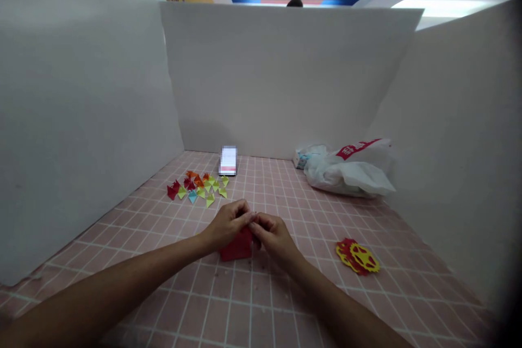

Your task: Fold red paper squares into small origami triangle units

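Observation:
My left hand [228, 224] and my right hand [272, 234] meet over the middle of the pink tiled table [244, 304]. Both pinch a folded piece of red paper [237, 247], whose lower part rests near the tabletop under my fingers. The upper part of the paper is hidden by my fingers. A pile of several small folded paper pieces [198, 186] in red, orange, yellow-green and blue lies beyond my left hand.
A phone [228, 161] lies near the back wall. A white plastic bag [346, 169] sits at the back right. A red and yellow cut-paper ornament [357, 256] lies to the right of my right hand. White partition boards [281, 76] enclose the table on three sides.

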Tool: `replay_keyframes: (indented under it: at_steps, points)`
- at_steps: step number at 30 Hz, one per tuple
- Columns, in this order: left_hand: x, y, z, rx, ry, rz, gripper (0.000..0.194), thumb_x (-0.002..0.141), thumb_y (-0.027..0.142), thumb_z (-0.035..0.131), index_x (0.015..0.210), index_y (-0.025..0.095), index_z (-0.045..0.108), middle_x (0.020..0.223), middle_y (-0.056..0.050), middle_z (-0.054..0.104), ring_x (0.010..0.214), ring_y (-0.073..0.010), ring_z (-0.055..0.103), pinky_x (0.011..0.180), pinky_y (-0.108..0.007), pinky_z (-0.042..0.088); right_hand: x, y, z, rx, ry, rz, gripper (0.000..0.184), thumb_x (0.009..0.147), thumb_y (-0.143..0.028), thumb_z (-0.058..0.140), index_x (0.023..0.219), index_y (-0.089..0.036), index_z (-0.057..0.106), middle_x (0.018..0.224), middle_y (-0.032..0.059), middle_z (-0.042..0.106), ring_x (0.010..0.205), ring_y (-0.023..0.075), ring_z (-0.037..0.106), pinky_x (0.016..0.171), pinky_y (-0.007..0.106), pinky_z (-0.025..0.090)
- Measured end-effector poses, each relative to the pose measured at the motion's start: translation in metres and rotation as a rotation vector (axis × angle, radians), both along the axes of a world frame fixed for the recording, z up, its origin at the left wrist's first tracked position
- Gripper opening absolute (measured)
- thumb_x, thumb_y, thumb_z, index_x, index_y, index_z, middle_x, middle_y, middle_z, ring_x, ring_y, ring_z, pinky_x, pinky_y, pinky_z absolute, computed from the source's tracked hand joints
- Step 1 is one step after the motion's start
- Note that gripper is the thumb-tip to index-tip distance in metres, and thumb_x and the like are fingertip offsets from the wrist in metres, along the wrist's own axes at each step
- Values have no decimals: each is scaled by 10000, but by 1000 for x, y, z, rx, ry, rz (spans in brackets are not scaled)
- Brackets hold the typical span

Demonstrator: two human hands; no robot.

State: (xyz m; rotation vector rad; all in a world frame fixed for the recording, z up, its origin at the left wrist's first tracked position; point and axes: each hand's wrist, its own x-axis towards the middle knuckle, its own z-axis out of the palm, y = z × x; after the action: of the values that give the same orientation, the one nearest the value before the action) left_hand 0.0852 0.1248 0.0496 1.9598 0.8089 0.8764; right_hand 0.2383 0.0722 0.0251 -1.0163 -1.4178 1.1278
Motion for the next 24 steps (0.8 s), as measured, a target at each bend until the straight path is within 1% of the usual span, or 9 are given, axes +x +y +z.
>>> replay_keyframes:
  at_steps: [4, 7, 9, 12, 19, 24]
  points:
    - [4, 2, 3, 21, 37, -34, 240, 883, 369, 525, 718, 194, 513, 689, 13, 551, 674, -158, 516, 645, -278, 395, 0, 0, -1, -6, 34, -21, 327, 856, -431, 640, 669, -170, 582, 558, -34, 500, 502, 95, 440, 487, 234, 326]
    - [5, 3, 5, 59, 67, -61, 210, 886, 330, 505, 728, 193, 511, 691, 10, 557, 676, -162, 515, 650, -289, 375, -1, 0, -3, -42, 87, -2, 326, 848, -435, 655, 676, -168, 582, 552, -36, 506, 488, 89, 442, 481, 227, 330]
    - [5, 4, 6, 82, 78, -69, 210, 888, 324, 498, 724, 193, 503, 689, 11, 552, 670, -162, 510, 649, -293, 362, -1, 1, -4, -70, 122, 19, 325, 847, -442, 657, 693, -163, 594, 545, -39, 512, 471, 85, 444, 479, 223, 339]
    - [6, 4, 5, 97, 82, -69, 240, 901, 343, 480, 714, 193, 496, 679, 12, 545, 660, -161, 504, 645, -295, 354, -1, 1, -5, -73, 145, 25, 340, 840, -449, 670, 679, -158, 598, 536, -37, 521, 467, 82, 453, 477, 216, 344]
    - [3, 5, -2, 71, 40, -47, 307, 930, 389, 475, 704, 185, 511, 670, 17, 532, 655, -151, 501, 639, -282, 366, -1, 1, -8, -120, 184, 34, 338, 826, -443, 688, 660, -165, 590, 528, -40, 528, 449, 77, 457, 462, 210, 348]
    - [0, 12, -4, 54, -25, 39, 327, 939, 384, 488, 676, 189, 479, 634, 40, 461, 621, -131, 438, 615, -270, 342, 0, 0, -6, -109, 169, 11, 335, 844, -418, 676, 645, -168, 578, 522, -27, 561, 455, 84, 487, 472, 213, 362]
